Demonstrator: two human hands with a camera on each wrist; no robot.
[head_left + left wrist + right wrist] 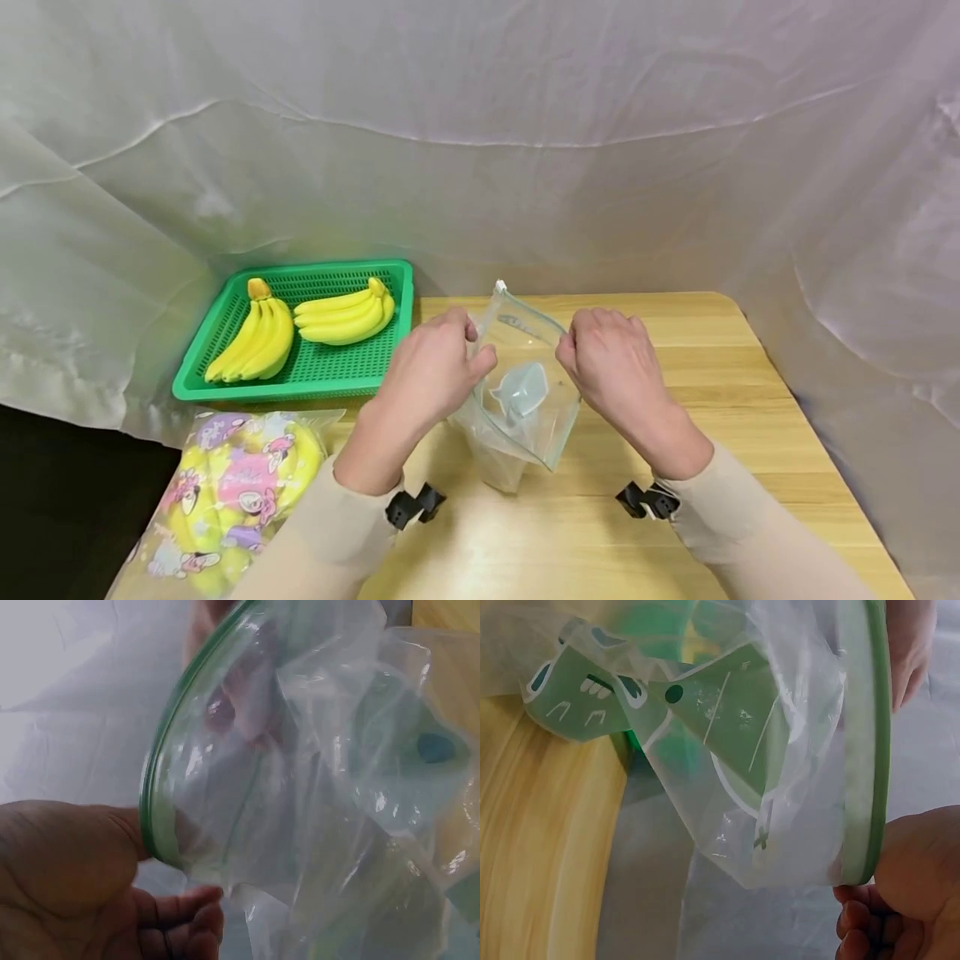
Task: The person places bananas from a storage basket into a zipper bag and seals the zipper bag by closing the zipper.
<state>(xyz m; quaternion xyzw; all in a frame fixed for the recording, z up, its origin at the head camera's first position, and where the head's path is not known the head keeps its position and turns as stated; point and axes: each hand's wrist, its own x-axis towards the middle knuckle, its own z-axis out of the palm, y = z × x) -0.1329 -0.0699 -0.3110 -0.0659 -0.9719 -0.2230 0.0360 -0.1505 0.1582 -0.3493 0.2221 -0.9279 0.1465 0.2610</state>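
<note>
A clear zip bag (510, 450) with a pale green print stands over the wooden table, its mouth spread wide. My left hand (435, 362) pinches the left side of the rim, while my right hand (615, 367) grips the opposite side. At the far corner of the mouth sits a white zip slider (500, 286). In the left wrist view, the thumb of the left hand (75, 877) lies against the green zip strip (152, 787). The right wrist view has the right hand (915, 892) at the bag's edge, next to a printed green cartoon figure (739, 712).
A green plastic basket (330, 388) at the back left holds two banana bunches, one on the left (262, 337) and one on the right (348, 317). In front of it lies a colourfully printed clear bag (247, 479) with yellow contents. Grey cloth (480, 200) hangs behind the table (720, 383).
</note>
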